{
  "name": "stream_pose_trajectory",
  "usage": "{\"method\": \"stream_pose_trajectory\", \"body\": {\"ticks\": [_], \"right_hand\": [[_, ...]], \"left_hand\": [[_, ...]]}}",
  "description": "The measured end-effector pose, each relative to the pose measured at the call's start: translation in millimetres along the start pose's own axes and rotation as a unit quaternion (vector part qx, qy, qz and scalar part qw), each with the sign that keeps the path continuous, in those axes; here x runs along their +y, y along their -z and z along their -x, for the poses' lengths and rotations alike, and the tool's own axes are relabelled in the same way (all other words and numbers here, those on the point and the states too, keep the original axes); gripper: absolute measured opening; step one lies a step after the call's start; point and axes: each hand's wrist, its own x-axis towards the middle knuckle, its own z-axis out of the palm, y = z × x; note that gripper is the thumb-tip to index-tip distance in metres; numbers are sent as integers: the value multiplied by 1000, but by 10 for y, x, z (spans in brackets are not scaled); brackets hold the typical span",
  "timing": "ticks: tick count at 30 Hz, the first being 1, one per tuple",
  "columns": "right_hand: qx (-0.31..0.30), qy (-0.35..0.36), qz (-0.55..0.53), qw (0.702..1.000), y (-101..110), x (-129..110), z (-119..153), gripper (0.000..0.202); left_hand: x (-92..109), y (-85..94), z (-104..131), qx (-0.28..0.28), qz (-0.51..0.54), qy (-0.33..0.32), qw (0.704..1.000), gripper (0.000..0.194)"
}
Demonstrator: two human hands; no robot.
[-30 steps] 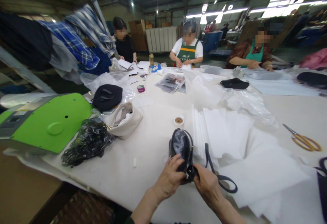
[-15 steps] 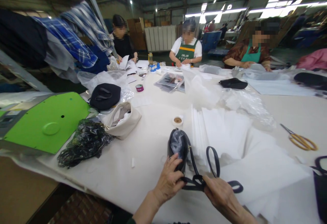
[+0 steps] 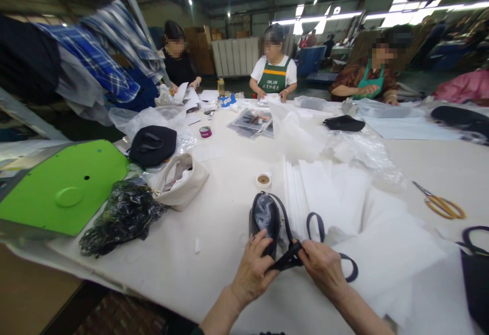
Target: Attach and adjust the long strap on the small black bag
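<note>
A small black bag [image 3: 264,218] with a shiny top lies on the white table in front of me. My left hand [image 3: 254,266] grips its near end, thumb and fingers closed round the bag and the base of its strap. The black strap [image 3: 287,257] runs bunched between my two hands. Pinched on the strap, to the right of the bag, is my right hand [image 3: 321,264]. One strap loop [image 3: 316,225] stands up beyond my right hand, and another sticks out on its right side.
White sheets [image 3: 332,192] are stacked right of the bag, with scissors [image 3: 443,205] farther right. A tape roll [image 3: 263,179] sits behind the bag. Left are a beige bag [image 3: 181,185], black plastic [image 3: 122,215] and a green panel [image 3: 69,187]. Several people work across the table.
My right hand has risen slightly and shifted left along the strap, which is now bunched closer between the hands. My left hand stays on the bag. The view has shifted slightly.
</note>
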Motion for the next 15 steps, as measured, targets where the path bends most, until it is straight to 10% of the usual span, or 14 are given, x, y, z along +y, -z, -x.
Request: {"method": "stream_pose_trajectory", "body": {"ticks": [5, 9, 15], "right_hand": [[-136, -106, -138, 975, 576, 97, -218, 26], [-48, -227, -204, 951, 1173, 317, -425, 30], [7, -168, -188, 968, 1525, 144, -549, 21]], "left_hand": [[-15, 6, 9, 35, -6, -9, 999, 15], [19, 38, -6, 53, -12, -22, 998, 9], [17, 110, -34, 49, -52, -25, 997, 7]]}}
